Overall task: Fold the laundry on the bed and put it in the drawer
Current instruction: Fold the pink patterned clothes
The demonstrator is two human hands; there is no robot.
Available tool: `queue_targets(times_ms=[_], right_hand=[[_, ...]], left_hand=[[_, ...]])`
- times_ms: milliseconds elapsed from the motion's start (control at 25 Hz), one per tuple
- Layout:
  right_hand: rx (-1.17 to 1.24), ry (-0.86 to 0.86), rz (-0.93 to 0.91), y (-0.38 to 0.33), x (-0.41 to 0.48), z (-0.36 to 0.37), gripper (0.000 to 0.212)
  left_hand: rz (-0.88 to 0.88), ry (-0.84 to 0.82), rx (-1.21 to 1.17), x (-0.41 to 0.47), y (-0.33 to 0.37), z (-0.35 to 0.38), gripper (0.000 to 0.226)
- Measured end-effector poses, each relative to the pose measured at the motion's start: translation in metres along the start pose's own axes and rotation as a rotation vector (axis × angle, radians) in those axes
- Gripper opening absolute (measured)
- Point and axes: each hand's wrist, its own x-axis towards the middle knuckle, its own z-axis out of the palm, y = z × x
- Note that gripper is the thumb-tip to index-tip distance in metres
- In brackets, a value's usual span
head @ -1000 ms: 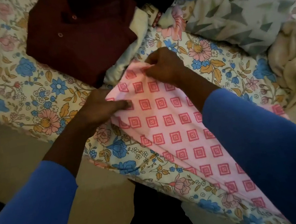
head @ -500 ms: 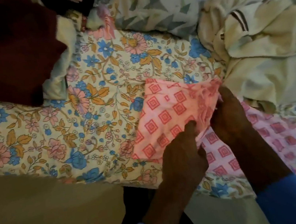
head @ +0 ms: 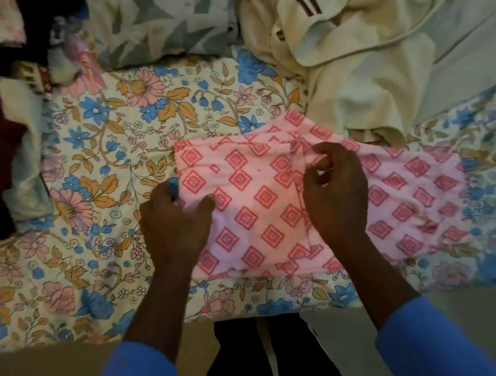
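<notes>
My left hand pinches the left edge of the pink patterned cloth, thumb on top. My right hand pinches a raised crease near its middle. The cloth lies partly folded on the floral bedsheet near the bed's front edge, just beside a cream garment. It looks thin, light and limp, so I expect sagging. I judge corners and fold edges the best holds.

Pink cloth: prev. long diagonal strip, now doubled over, flat mid-frame. L hand moved to its left edge, R hand to centre fold; hands wider apart.
</notes>
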Motion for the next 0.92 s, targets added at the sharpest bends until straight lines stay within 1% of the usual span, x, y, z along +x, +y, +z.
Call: queue_targets(times_ms=[40, 80, 160, 200, 240, 280, 360, 440, 480, 560, 640, 680, 760, 800, 840, 880, 920], right_hand=[[-0.058, 0.028, -0.008, 0.005, -0.005, -0.001, 0.038], [-0.134, 0.094, 0.053, 0.015, -0.007, -0.007, 0.046], [-0.218, 0.262, 0.322, 0.043, -0.003, -0.031, 0.067], [-0.223, 0.313, 0.444, 0.061, 0.0, -0.049, 0.076], [-0.221, 0.323, 0.511, 0.075, 0.001, -0.066, 0.079], [-0.23, 0.311, 0.53, 0.089, 0.0, -0.081, 0.08], [-0.237, 0.26, 0.524, 0.115, -0.001, -0.102, 0.077], [-0.17, 0.174, 0.552, 0.137, 0.003, -0.12, 0.076], [-0.103, 0.112, 0.563, 0.147, 0.005, -0.13, 0.072], [0.071, 0.003, 0.596, 0.159, 0.011, -0.146, 0.055], [0.306, -0.067, 0.661, 0.166, 0.019, -0.162, 0.04], [0.424, -0.127, 0.701, 0.168, 0.024, -0.171, 0.045], [0.528, -0.314, 0.719, 0.164, 0.028, -0.184, 0.069], [0.512, -0.359, 0.695, 0.163, 0.03, -0.187, 0.068], [0.484, -0.357, 0.662, 0.162, 0.03, -0.186, 0.058], [0.44, -0.332, 0.622, 0.158, 0.029, -0.185, 0.045], [0.425, -0.304, 0.591, 0.155, 0.028, -0.181, 0.036]], left_hand=[[-0.055, -0.035, -0.067, 0.008, 0.008, -0.003, 0.055], [-0.102, -0.068, -0.15, 0.014, 0.017, -0.006, 0.049], [-0.149, -0.161, -0.234, 0.008, 0.037, -0.021, 0.032], [-0.146, -0.226, -0.273, -0.005, 0.053, -0.025, 0.029], [-0.133, -0.276, -0.314, -0.02, 0.067, -0.026, 0.031], [-0.101, -0.317, -0.355, -0.041, 0.084, -0.023, 0.033], [0.001, -0.382, -0.394, -0.084, 0.111, -0.002, 0.039], [0.093, -0.423, -0.398, -0.12, 0.133, 0.036, 0.049], [0.134, -0.449, -0.378, -0.136, 0.141, 0.06, 0.054], [0.194, -0.458, -0.312, -0.16, 0.154, 0.109, 0.058], [0.226, -0.471, -0.246, -0.175, 0.163, 0.159, 0.058], [0.208, -0.528, -0.23, -0.179, 0.166, 0.182, 0.06], [0.102, -0.715, -0.21, -0.179, 0.167, 0.216, 0.072], [0.071, -0.779, -0.191, -0.176, 0.163, 0.226, 0.072], [0.08, -0.811, -0.172, -0.176, 0.16, 0.226, 0.06], [0.127, -0.802, -0.16, -0.173, 0.154, 0.223, 0.043], [0.182, -0.76, -0.147, -0.171, 0.148, 0.215, 0.03]])
